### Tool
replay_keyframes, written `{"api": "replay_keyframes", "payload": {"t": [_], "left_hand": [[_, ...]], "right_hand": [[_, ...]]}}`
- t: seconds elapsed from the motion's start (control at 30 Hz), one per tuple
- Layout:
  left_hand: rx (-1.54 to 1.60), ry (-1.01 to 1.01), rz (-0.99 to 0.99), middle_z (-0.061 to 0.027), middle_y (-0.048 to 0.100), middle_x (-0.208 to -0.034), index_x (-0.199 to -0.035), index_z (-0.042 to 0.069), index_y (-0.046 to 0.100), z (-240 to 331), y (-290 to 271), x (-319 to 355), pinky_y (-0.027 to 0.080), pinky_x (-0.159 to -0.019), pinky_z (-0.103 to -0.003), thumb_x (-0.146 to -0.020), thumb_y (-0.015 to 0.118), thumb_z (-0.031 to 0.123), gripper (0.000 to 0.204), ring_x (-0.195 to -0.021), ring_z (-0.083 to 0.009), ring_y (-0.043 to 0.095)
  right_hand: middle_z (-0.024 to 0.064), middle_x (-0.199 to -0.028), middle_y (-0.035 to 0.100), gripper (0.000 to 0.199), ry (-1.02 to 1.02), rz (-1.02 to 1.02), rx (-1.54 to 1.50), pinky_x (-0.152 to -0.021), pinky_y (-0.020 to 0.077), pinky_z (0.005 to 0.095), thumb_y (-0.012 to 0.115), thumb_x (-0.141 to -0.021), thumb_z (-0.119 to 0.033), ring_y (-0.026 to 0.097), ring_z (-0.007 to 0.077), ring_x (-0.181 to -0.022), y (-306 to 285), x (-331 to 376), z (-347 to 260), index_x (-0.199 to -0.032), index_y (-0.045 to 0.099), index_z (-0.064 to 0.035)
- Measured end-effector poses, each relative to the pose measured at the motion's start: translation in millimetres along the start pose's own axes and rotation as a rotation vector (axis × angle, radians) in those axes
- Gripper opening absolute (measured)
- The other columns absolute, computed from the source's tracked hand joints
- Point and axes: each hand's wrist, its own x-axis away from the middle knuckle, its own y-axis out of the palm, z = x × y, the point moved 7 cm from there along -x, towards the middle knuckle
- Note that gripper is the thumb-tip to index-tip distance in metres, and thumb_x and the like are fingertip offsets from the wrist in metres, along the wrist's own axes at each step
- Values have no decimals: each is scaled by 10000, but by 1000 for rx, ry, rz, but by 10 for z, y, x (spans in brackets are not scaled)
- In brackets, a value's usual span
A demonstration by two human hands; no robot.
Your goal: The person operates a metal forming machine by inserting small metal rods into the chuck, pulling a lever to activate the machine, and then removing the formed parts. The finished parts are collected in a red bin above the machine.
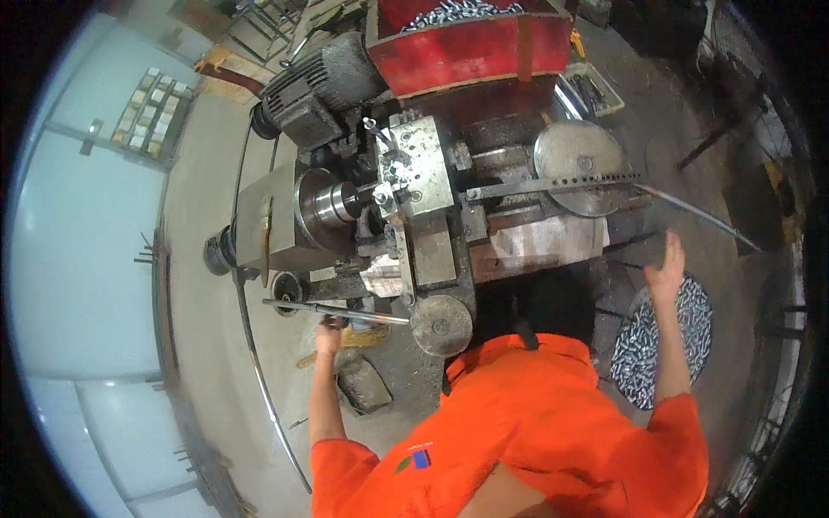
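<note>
A small lathe-like machine stands in front of me, its round spindle (332, 205) facing a metal tool block (423, 164). My left hand (329, 337) is at a long steel lever rod (345, 312) left of a small round disc (441, 325); its fingers are mostly hidden at the rod, so their grip does not show. Out to the right, my right hand (665, 269) is raised with fingers stretched and thumb apart, holding nothing. It is above the far edge of a round container of small shiny metal parts (661, 345), below a second rod (699, 216) beside a large disc (580, 167).
A red bin (471, 65) with more metal parts stands behind the machine, next to a dark electric motor (319, 91). A brush (266, 237) lies on the spindle housing (250, 216). A perforated flat bar (553, 184) crosses the large disc. A dark scrap container (363, 386) sits low left.
</note>
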Motion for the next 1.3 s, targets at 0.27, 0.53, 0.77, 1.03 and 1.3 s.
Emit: {"api": "replay_keyframes", "payload": {"t": [0.27, 0.53, 0.77, 1.03, 1.3], "left_hand": [[-320, -437, 214, -159, 655, -778, -794, 31, 643, 256, 734, 211, 504, -663, -428, -801, 551, 501, 479, -750, -349, 639], [-394, -49, -279, -177, 645, -969, -1019, 50, 593, 124, 632, 8, 492, -740, -444, -790, 537, 570, 571, -899, -340, 626], [219, -38, -71, -114, 639, -779, -1088, -35, 542, -313, 915, 165, 532, -476, -328, -836, 624, 259, 395, -569, -197, 624], [304, 32, 244, -65, 623, -717, -1105, 19, 596, 86, -1611, 544, 479, -574, -273, -866, 532, 108, 263, -645, -121, 583], [-320, -447, 692, -200, 631, -757, -904, -26, 621, -921, -1901, 1631, 461, -630, -443, -859, 514, 456, 495, -703, -372, 611]], "right_hand": [[196, -993, 618, 406, 187, -461, -199, -805, 480, 381, 622, -574, -116, 594, 360, -916, 496, 842, -410, -964, 641, -4], [189, -921, 634, 366, 73, -515, -275, -762, 488, 390, 601, -583, -112, 609, 355, -863, 325, 496, -822, -931, 657, -13], [170, -874, 639, 358, -200, -370, -417, -730, 491, 373, 596, -588, -69, 618, 321, -800, -12, -720, -1906, -938, 648, -17], [122, -1029, 583, 331, -969, -416, -536, -801, 466, 387, 651, -536, -195, 523, 312, -952, 225, -1176, -5124, -836, 675, -57], [173, -784, 665, 243, -937, -648, -263, -696, 530, 374, 651, -532, -172, 663, 310, -751, 859, -1061, -5693, -727, 689, -32]]}}
